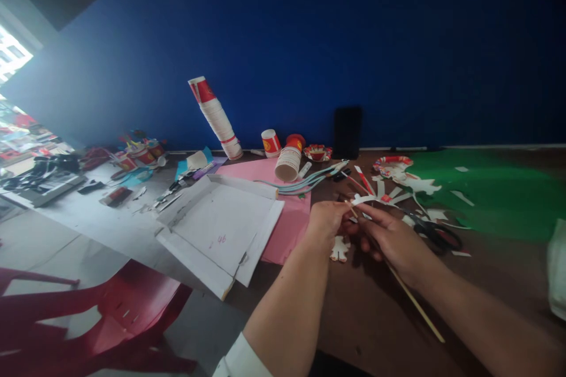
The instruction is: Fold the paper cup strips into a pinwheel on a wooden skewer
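A thin wooden stick [413,300] slants from my fingertips down to the lower right, passing under my right palm. My right hand [391,238] is closed on it, with thumb and forefinger near its upper end. My left hand [328,221] pinches at the stick's tip; its curled fingers are partly hidden. A cut paper cup [380,191] with strips fanned out lies just beyond my fingertips; whether my right fingers touch it I cannot tell. Below my hands rests a small white cut-out [339,249]. Black-handled scissors [435,232] lie right of my right hand.
A white box lid [216,221] sits on pink paper [296,212] to the left. Behind stand a leaning stack of paper cups [216,121], a single cup [270,142] and a dark phone [347,132] against the blue wall. Green sheet [495,194] lies right; a red chair [132,306] stands lower left.
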`<action>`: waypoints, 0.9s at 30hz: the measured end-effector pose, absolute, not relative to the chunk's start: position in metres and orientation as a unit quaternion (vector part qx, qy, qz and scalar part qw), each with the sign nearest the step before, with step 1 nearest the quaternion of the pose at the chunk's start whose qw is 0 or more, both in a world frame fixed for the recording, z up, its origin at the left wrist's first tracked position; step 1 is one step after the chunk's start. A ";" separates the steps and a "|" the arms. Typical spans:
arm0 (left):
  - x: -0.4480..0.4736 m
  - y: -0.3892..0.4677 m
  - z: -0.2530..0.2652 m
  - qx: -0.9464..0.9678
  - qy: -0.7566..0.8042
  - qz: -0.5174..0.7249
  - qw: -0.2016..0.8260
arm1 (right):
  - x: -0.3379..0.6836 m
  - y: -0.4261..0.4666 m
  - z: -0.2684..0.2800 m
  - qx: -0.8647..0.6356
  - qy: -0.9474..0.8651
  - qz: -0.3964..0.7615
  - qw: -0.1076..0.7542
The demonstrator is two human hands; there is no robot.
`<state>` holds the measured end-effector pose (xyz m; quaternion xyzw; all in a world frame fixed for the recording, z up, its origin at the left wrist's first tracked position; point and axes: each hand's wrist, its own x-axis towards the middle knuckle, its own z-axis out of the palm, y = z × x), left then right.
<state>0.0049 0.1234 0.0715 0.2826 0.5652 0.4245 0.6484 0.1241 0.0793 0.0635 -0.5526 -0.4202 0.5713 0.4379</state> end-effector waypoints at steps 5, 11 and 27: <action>0.004 0.123 0.070 0.298 0.582 0.425 0.626 | 0.122 0.082 0.060 -0.533 -0.366 0.617 0.450; 0.006 0.123 0.072 0.298 0.590 0.424 0.620 | 0.120 0.080 0.064 -0.526 -0.319 0.648 0.449; 0.005 0.122 0.075 0.284 0.587 0.392 0.649 | 0.121 0.080 0.063 -0.501 -0.307 0.666 0.459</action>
